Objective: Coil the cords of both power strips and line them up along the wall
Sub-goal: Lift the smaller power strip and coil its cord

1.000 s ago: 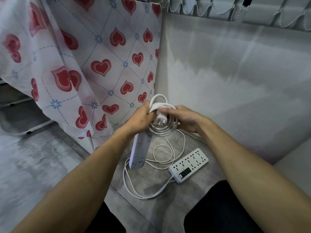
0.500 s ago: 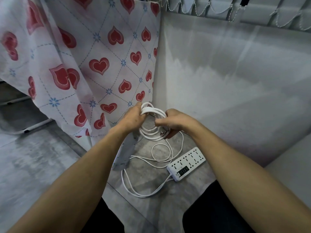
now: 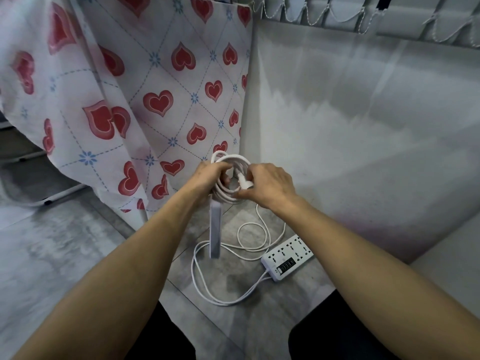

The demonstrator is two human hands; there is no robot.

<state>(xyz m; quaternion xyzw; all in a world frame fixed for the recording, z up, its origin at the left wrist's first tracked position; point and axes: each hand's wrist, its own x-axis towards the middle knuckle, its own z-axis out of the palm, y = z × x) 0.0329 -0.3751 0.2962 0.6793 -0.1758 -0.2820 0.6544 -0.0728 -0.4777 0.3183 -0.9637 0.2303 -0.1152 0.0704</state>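
Grey floor met the wall, where the left hand gripped the first strip's finished coil and the right hand pinched its plug, while the second strip lay with its cord loose, uncoiled.
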